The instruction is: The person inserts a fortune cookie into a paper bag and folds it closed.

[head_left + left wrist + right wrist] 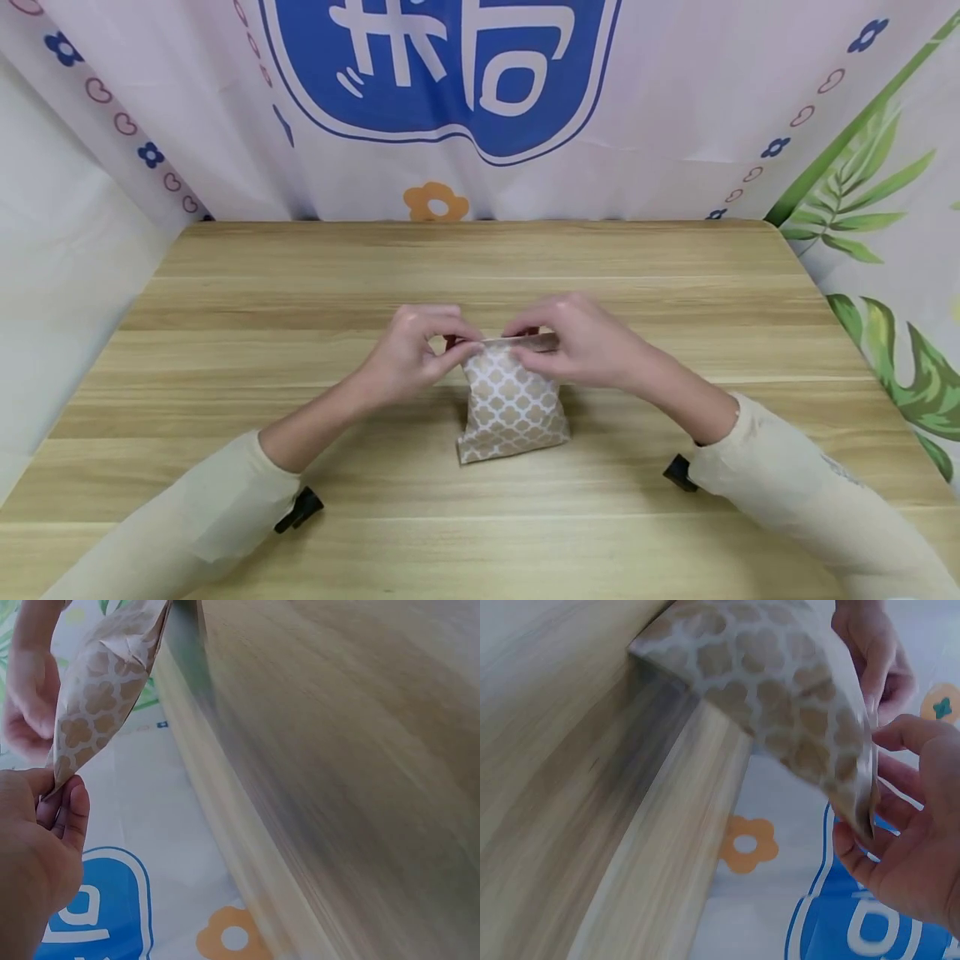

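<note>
A brown paper bag with a white lattice pattern stands upright on the wooden table, in the middle of the head view. Its top edge is pressed flat and narrow. My left hand pinches the left corner of that edge between thumb and fingers, also plain in the left wrist view, where the bag tapers down to the fingertips. At the right part of the top edge, my right hand holds the paper between thumb and fingers. A folded strip of plain brown paper shows there. The inside of the bag is hidden.
The wooden table reaches back to a white curtain with a blue emblem and an orange flower. Leaf-patterned cloth hangs at the right. Black clips show by the cream sleeves.
</note>
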Motion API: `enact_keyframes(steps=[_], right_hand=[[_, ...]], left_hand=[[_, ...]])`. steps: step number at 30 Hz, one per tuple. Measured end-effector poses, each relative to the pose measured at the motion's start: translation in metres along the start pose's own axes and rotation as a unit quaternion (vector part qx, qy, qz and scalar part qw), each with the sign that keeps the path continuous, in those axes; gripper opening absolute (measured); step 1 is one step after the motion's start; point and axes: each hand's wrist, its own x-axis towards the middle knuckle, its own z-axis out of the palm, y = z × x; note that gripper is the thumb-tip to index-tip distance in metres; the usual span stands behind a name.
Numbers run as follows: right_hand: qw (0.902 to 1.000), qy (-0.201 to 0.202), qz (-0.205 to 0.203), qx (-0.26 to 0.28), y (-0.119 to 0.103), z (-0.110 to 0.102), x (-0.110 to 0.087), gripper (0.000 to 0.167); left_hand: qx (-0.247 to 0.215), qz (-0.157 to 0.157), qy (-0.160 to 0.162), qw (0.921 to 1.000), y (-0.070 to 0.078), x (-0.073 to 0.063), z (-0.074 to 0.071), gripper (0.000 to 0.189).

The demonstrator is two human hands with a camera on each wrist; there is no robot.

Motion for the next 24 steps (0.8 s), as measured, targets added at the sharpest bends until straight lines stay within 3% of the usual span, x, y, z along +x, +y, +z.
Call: enact_keyframes(steps=[4, 11, 18, 24], right_hand=[[0.9995, -0.013, -0.015, -0.025, -0.008, 0.008, 0.013, 0.017], [0.9996, -0.023, -0.009, -0.010, -0.001, 0.012, 0.023, 0.012], [0.9990, -0.033, 0.008, 0.028, 0.009, 0.016, 0.025, 0.011], [0.9973, -0.036, 0.032, 0.055, 0.020, 0.015, 0.018, 0.010]], left_hand=[[-0.004, -0.001, -0.005, 1.0000, 0.001, 0.002, 0.002, 0.009], [-0.006, -0.031, -0.005, 0.9995, -0.005, 0.002, 0.002, 0.011], [-0.009, -0.075, -0.029, 0.9967, -0.008, 0.004, 0.003, 0.008], [-0.006, -0.095, -0.028, 0.9951, -0.011, 0.000, 0.002, 0.005]])
